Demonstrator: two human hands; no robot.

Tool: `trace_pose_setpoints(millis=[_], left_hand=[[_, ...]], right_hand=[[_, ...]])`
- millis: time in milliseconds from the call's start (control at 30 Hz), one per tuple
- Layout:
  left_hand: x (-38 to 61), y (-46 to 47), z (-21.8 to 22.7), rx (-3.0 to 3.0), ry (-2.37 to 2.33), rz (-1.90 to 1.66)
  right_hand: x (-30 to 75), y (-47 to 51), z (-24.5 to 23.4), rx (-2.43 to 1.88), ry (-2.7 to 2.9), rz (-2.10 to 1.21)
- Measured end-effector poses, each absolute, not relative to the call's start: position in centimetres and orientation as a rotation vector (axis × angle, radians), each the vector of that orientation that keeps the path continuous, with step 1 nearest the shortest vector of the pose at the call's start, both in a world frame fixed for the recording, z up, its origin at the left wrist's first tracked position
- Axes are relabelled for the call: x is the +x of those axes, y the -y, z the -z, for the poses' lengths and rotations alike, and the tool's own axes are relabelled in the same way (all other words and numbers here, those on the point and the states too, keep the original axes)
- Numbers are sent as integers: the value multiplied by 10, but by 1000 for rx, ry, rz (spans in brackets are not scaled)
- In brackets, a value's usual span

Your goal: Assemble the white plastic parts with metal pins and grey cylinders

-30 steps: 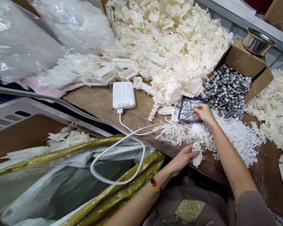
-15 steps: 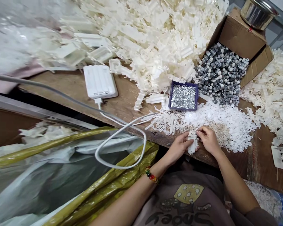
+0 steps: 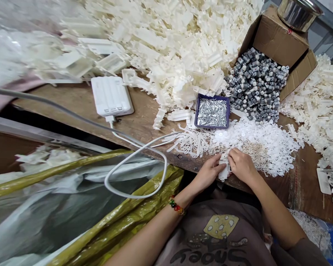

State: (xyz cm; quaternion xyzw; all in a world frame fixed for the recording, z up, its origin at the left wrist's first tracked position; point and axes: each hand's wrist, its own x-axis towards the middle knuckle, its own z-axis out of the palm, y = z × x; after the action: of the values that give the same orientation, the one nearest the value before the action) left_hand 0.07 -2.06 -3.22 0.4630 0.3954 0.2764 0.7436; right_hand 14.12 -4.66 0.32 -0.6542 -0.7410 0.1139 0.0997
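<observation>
My left hand (image 3: 208,171) and my right hand (image 3: 242,166) meet over a small white plastic part (image 3: 224,170), gripping it from both sides above the edge of the wooden workbench (image 3: 144,118). My fingers hide much of the part. Beside my right hand lies a heap of small white plastic pieces (image 3: 255,146). A dark blue tray of thin metal pins (image 3: 212,112) sits just beyond my hands. Next to it, grey metal cylinders (image 3: 256,85) fill an open cardboard box (image 3: 277,40).
A large heap of cream plastic parts (image 3: 177,48) covers the far bench. A white power bank (image 3: 111,96) trails a white cable (image 3: 135,173) over the bench edge. A steel pot (image 3: 298,14) sits on the box. Olive-edged plastic sacks (image 3: 113,207) lie left, below the bench.
My right hand has left the tray and joined my left hand on the white part. The view has shifted, so the bench items sit higher and further left in the picture.
</observation>
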Motion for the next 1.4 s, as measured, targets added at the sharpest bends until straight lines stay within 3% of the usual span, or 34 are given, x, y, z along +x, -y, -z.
trace_pose_setpoints(millis=[300, 500, 700, 967, 1200, 1400], left_hand=[[2, 21, 33, 920, -814, -582], [1, 20, 38, 913, -840, -593], [1, 21, 30, 847, -818, -586], [3, 22, 23, 748, -770, -565], [3, 22, 24, 864, -856, -622], [-2, 27, 26, 756, -812, -597]], right_hand=[[143, 55, 27, -1662, 1093, -1079], [135, 58, 36, -1654, 1062, -965], [135, 58, 27, -1797, 1443, -531], [138, 62, 36, -1758, 1251, -825], [134, 60, 23, -1888, 1777, -374], [148, 53, 11, -1840, 1742, -529]])
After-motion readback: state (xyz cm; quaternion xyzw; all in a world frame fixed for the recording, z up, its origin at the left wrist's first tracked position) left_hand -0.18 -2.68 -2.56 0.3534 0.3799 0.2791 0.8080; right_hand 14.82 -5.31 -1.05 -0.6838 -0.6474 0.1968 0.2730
